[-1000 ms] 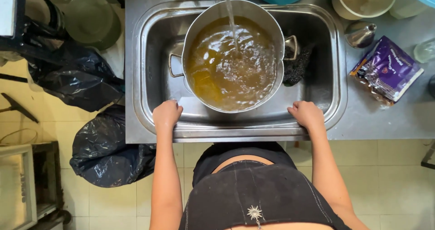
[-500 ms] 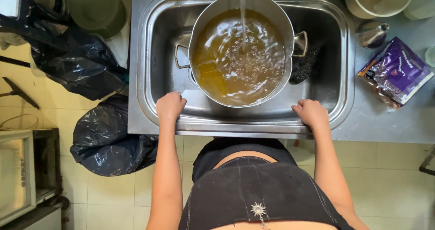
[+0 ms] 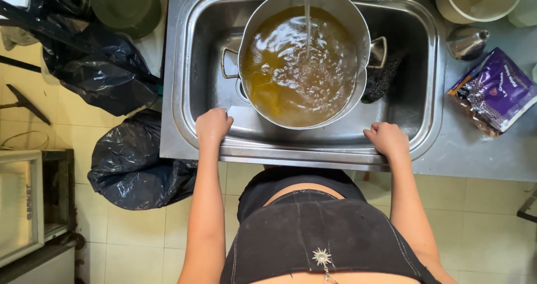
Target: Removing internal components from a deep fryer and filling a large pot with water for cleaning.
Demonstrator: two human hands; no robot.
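Since the earlier frames the view has slid a little to the right and toward the near edge, so the sink point(image 3: 184, 66) and the big metal pot point(image 3: 305, 55) sit further right and higher in the picture. The pot itself has not left its place in the basin, and both hands have stayed on the near rim. The brownish water in the pot seems to stand somewhat higher on the wall than one second ago. I judge that the filling goes on and the person only waits.

In the head view, the only one, a thin stream of water point(image 3: 307, 15) falls from above into the middle of the pot and makes bubbles there. The pot stands in the sink a little toward the far right side, one handle pointing left, the other right. A dark scrubbing pad point(image 3: 383, 80) lies just beside the right handle.

The left hand point(image 3: 212, 126) rests on the near rim of the sink with fingers curled down over the edge; it holds nothing. The right hand point(image 3: 386, 138) does the same near the right corner of the rim — fingers bent, loosely closed on the metal edge, apart from the pot.

On the table at the right lie a purple packet point(image 3: 498, 91) and a small metal funnel point(image 3: 467, 42). Black rubbish bags point(image 3: 134, 161) stand on the floor at the left.
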